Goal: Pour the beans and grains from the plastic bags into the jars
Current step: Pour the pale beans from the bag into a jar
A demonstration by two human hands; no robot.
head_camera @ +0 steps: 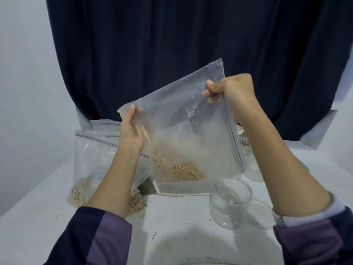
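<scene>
While the empty jar sits nearest the camera on the white table, mouth up and leaning a bit toward the bag, everything hinges on how the held bag lies relative to it. That bag hangs above and just behind-left of the jar, its zip edge running down the right side, so the long zip line ends almost right over the jar's rim. The soybeans are heaped in the low corner left of the jar, away from the zip, so I reckon the bag has to tip toward the jar before anything flows.

Right hand pinches the zip edge up high, above the jar, fingers curled on the plastic; it's on the jar's side. Left hand grips the bag's far-left corner, thumb and fingers clamped on it.

Left of the jar, other bags with pale beans wait. Behind the jar, more glassware shows through the plastic, hard to make out. Farthest back hangs a dark curtain.
</scene>
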